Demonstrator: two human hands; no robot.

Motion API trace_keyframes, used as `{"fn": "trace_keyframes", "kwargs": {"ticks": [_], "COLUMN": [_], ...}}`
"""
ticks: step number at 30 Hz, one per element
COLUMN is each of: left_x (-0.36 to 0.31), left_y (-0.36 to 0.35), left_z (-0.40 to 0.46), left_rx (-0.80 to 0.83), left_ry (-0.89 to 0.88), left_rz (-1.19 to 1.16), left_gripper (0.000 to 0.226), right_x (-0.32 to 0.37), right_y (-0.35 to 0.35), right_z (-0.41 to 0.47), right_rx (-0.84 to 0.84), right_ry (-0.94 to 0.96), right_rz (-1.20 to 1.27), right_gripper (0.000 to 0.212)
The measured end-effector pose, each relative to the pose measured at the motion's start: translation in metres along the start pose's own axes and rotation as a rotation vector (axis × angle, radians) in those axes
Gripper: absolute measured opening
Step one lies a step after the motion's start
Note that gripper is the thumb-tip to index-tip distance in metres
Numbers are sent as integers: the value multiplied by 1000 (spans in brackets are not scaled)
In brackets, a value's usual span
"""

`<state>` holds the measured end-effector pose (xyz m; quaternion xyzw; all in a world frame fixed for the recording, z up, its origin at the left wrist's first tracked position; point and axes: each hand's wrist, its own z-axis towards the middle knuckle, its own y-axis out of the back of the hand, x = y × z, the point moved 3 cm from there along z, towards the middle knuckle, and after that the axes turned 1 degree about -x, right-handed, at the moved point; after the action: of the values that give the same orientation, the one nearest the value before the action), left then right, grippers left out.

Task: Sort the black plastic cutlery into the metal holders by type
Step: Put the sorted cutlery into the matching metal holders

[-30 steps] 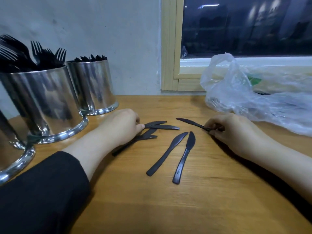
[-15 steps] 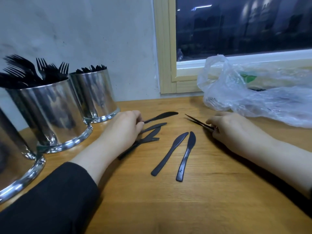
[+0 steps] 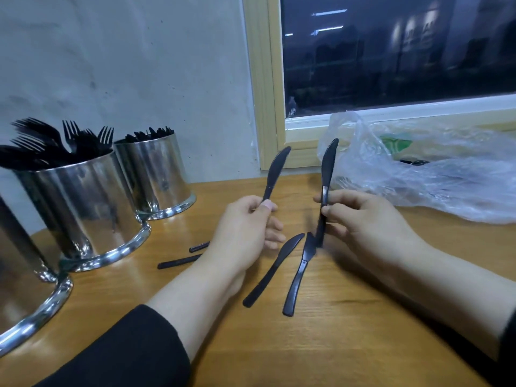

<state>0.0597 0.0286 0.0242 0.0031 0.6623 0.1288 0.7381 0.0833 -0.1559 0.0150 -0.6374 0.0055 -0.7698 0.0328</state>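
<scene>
My left hand (image 3: 243,233) pinches a black plastic knife (image 3: 275,171) by its handle, blade pointing up. My right hand (image 3: 363,222) grips a second black knife (image 3: 326,174) upright beside it. Two more knives (image 3: 272,270) (image 3: 300,275) lie on the wooden table below my hands. Handles of two others (image 3: 178,262) stick out from under my left wrist. Three metal holders stand at the left: the middle holder (image 3: 83,208) is full of forks, the far holder (image 3: 153,174) holds black cutlery tips, and the nearest holder (image 3: 19,289) is cut off by the frame.
A crumpled clear plastic bag (image 3: 418,174) lies at the right along the window sill. A grey wall and a wooden window frame (image 3: 265,93) close off the back of the table (image 3: 335,344).
Both hands have lifted off the table, each raising a knife from lying flat to standing upright. The camera has tilted up a little.
</scene>
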Motion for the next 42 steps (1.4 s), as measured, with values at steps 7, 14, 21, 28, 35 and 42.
{"fn": "trace_keyframes", "kwargs": {"ticks": [7, 14, 21, 28, 35, 42], "left_x": [1, 3, 4, -1, 1, 0], "left_y": [-12, 0, 24, 24, 25, 24], "left_z": [-9, -6, -3, -3, -2, -1], "left_rx": [112, -18, -41, -32, -14, -12], "left_ry": [-26, -13, -134, -235, -250, -200], "left_rz": [-43, -39, 246, 370, 363, 264], "left_gripper": [29, 31, 31, 30, 31, 32], "right_x": [-2, 3, -2, -7, -4, 13], "right_y": [-36, -38, 10, 1, 7, 6], "right_z": [-7, 9, 13, 16, 19, 10], "right_rx": [55, 54, 669, 660, 650, 554], "right_ry": [73, 304, 283, 324, 355, 622], "right_rz": [-59, -617, -1166, -1280, -1186, -1038], "right_gripper": [18, 21, 26, 27, 9, 5]}}
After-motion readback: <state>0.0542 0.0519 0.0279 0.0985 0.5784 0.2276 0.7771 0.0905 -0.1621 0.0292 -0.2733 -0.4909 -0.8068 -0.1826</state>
